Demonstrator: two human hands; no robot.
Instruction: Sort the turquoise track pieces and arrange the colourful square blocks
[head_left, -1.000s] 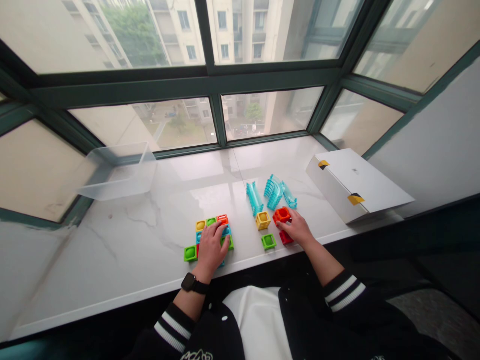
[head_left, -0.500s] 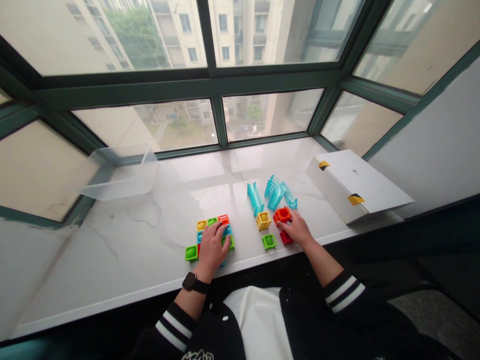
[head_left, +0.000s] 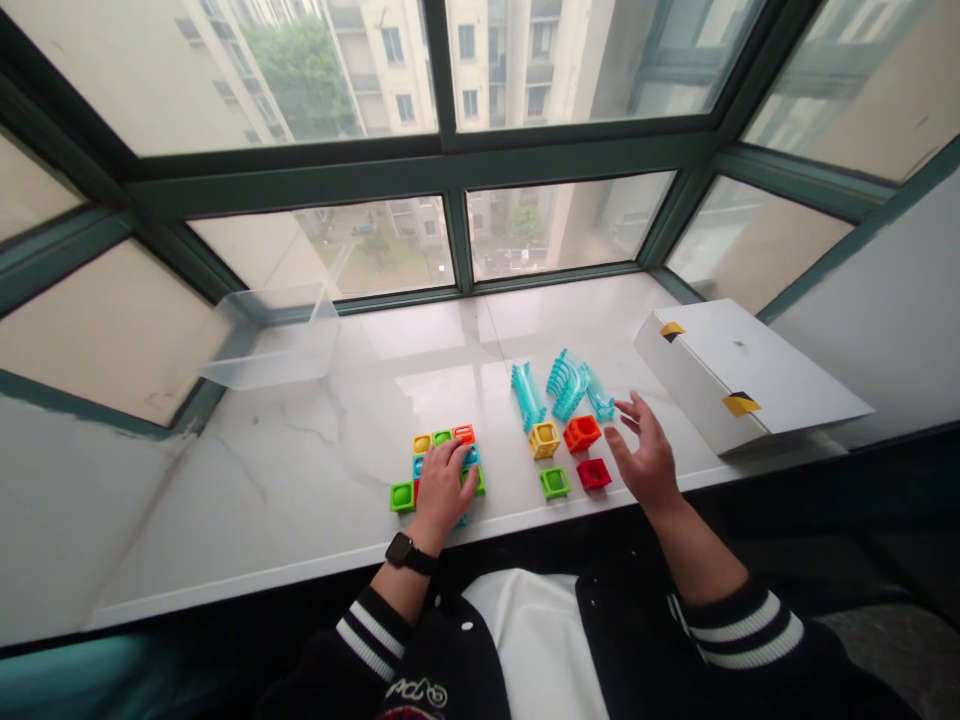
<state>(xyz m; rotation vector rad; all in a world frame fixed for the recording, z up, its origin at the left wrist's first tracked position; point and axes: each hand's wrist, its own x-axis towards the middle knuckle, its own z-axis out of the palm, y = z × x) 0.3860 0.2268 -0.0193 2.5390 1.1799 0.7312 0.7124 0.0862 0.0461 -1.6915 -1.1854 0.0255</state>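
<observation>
My left hand (head_left: 444, 486) lies flat, fingers spread, on a cluster of joined coloured cube blocks (head_left: 442, 440) near the sill's front edge; a green block (head_left: 402, 496) sticks out at its left. My right hand (head_left: 643, 452) hovers open, fingers apart, holding nothing, just right of four loose blocks: yellow (head_left: 544, 439), orange (head_left: 582, 432), green (head_left: 556, 482) and red (head_left: 594, 473). Behind them lie several translucent teal track pieces (head_left: 562, 385).
A marble window sill (head_left: 300, 470) carries everything. A clear plastic bin (head_left: 274, 335) stands at the back left by the window. A white cardboard box (head_left: 739, 370) with yellow-black tape lies at the right. A watch is on my left wrist.
My right hand has let go of the orange and red blocks and lifted away to the right, opening. The left hand stays on the cluster. The view has shifted slightly.
</observation>
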